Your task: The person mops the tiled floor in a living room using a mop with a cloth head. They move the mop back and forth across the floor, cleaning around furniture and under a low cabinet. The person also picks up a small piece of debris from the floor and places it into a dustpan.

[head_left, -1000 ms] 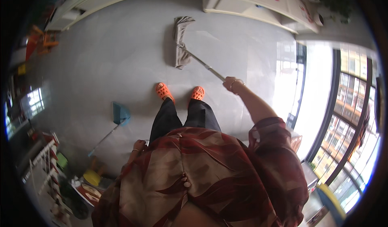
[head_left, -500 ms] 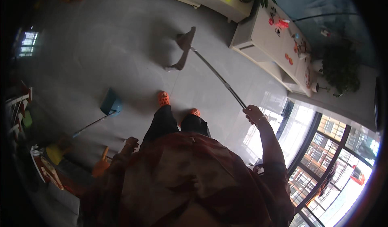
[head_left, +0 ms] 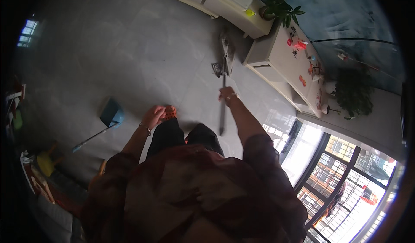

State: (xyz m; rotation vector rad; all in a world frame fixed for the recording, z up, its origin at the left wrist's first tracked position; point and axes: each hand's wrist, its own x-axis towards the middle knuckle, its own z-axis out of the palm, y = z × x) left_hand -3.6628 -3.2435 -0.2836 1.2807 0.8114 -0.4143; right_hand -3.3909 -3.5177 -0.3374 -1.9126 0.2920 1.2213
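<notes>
From my seat I see the right hand (head_left: 227, 94) closed tight round the handle of the mop (head_left: 224, 79). The mop's head is at the grey floor (head_left: 129, 61), near the corner of the white cabinet (head_left: 261, 55) — too dim, perhaps, for me to tell whether it lies flat. I see the left hand (head_left: 154, 115) half open, fingers loosely bent, nothing in it, beside an orange shoe (head_left: 171, 113) in my view. A blue dustpan (head_left: 111, 112) sits farther left — well apart from the mop.

You have a grey floor (head_left: 129, 57) bearing a blue dustpan (head_left: 111, 112) on your left. Whether your mop (head_left: 227, 52) touches it is unclear.
</notes>
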